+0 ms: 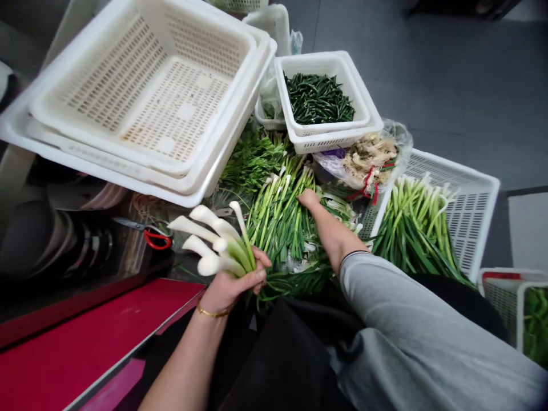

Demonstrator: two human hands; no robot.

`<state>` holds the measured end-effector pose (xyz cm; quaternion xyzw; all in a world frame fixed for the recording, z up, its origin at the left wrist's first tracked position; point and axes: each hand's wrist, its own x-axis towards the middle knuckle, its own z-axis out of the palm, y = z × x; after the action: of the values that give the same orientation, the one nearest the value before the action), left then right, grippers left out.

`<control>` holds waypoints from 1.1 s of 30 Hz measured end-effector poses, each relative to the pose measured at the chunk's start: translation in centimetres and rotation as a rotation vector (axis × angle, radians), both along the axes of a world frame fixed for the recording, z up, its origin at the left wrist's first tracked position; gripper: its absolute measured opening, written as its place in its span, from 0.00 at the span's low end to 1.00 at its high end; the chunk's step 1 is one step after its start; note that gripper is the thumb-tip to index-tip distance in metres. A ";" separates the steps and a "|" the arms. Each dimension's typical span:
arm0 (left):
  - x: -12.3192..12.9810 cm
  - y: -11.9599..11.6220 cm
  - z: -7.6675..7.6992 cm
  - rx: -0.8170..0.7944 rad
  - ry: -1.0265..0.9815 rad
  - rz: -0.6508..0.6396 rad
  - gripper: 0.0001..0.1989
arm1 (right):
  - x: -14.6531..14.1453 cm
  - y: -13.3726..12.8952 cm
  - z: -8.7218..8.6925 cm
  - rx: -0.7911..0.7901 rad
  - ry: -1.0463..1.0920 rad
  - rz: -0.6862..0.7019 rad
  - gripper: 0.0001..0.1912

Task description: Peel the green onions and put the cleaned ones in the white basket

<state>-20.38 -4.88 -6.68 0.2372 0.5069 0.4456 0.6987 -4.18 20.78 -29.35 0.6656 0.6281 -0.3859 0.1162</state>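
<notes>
My left hand (237,279) is wrapped round a bunch of green onions (220,240), their thick white ends pointing up and left and the green leaves hanging below my wrist. My right hand (307,198) reaches forward onto a pile of green onions (278,214) in the middle; its fingers are hidden, so what they touch or hold does not show. More green onions (415,222) lie in a white basket (475,222) to the right of my right forearm. Loose leaves and peelings lie beneath my hands.
Stacked white baskets (184,111) stand at the upper left. A basket of green chillies (319,100) sits beyond the pile, with leafy herbs (252,160) and a plastic bag of roots (368,157) nearby. Red-handled scissors (157,238) lie left. Green vegetables (537,319) fill a basket at lower right.
</notes>
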 end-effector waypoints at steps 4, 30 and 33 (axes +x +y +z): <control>-0.3 0.9 -0.1 -0.051 0.120 0.057 0.11 | 0.3 -0.1 -0.7 -0.015 0.056 -0.092 0.13; 6.6 -4.6 2.2 0.320 0.373 0.197 0.16 | 6.6 -21.1 26.3 -0.100 1.189 -0.231 0.15; 6.6 -6.3 3.5 0.285 0.180 0.151 0.16 | 7.0 -20.1 27.8 -0.038 1.216 -0.171 0.17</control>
<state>-13.77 -11.19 -3.18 0.3342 0.5154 0.5410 0.5745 2.83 0.70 -1.55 0.3722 0.5193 -0.7156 -0.2822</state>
